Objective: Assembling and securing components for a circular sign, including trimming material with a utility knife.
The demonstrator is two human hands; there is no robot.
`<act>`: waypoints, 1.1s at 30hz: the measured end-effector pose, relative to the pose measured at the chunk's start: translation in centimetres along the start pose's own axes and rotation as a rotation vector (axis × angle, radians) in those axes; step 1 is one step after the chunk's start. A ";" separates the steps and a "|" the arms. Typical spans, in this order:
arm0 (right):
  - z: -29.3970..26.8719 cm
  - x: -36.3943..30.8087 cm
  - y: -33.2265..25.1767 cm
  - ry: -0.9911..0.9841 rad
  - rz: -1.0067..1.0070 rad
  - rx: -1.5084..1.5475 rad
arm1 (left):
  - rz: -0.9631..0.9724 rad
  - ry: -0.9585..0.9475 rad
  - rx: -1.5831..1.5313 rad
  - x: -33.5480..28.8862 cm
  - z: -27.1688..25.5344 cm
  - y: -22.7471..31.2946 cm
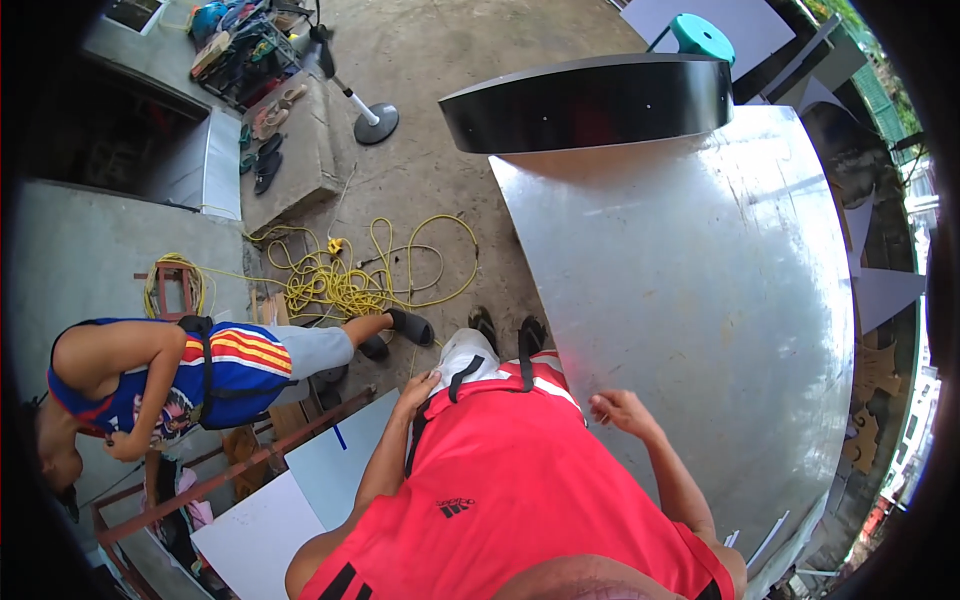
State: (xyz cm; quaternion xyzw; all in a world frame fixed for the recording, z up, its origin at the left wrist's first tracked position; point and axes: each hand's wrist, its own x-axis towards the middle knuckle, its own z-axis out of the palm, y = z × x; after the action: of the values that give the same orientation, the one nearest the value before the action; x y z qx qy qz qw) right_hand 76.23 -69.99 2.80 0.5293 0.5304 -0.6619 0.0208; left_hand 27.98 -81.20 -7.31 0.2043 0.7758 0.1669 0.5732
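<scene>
My left hand (416, 392) is at my left hip, against the edge of my white shorts (465, 352). Its fingers are pressed together; what they hold, if anything, is hidden. Past the right side of my red shirt (510, 450), my right hand (622, 410) hovers by the near left part of a large shiny metal sheet (690, 290). Those fingers are curled closed, and I cannot make out anything in them. A long curved panel with a black face (590, 105) stands across the sheet's far end, apart from both hands.
Left of me, a person in a blue sleeveless top (235, 365) stands by a rusty metal frame (240, 465). Tangled yellow cord (340, 285) covers the floor ahead. Farther back are a fan's round base (376, 124), shoes on a concrete step (300, 150) and a teal stool (703, 37).
</scene>
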 end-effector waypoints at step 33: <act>1.6 8.4 -20.5 0.417 0.289 0.719 | -0.202 -0.194 0.020 31.2 -12.4 31.7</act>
State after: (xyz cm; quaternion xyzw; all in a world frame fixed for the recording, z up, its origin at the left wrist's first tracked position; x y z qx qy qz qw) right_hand 59.41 -57.69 10.52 0.6940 0.1799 -0.6736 -0.1798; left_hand 12.02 -38.32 -13.73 0.1463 0.7351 0.0802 0.6571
